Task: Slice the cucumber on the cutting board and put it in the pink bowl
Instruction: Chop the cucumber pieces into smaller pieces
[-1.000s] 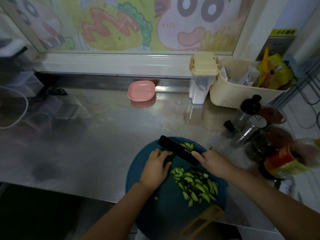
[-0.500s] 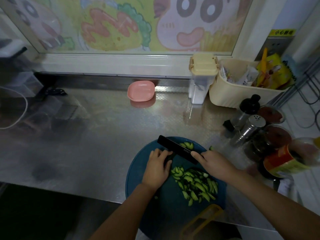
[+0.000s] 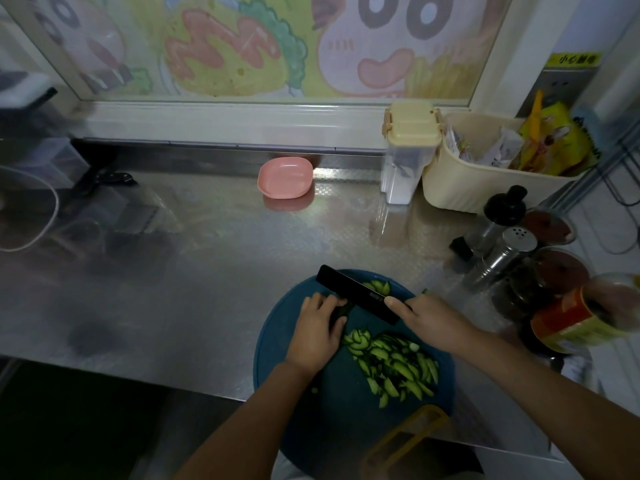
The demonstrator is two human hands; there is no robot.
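Steel table [image 3: 207, 271], blue cutting board [image 3: 311, 410] at 6 o'clock. Pink bowl [image 3: 285, 177] sits well apart at 12 o'clock. Right hand [image 3: 429, 318], fingers clamped on the black knife [image 3: 356, 294]. Left hand [image 3: 317, 332], fingers curled onto the cucumber stub [image 3: 341, 311] beside the blade. Slices [image 3: 394, 365] are piled at 4 o'clock.

Pink bowl [image 3: 285, 177], teal cutting board [image 3: 277, 344], black knife [image 3: 356, 293], green cucumber slices [image 3: 394, 362].

Kitchen: steel counter [image 3: 214, 271], seasoning jars [image 3: 512, 247], cutting board [image 3: 332, 410]
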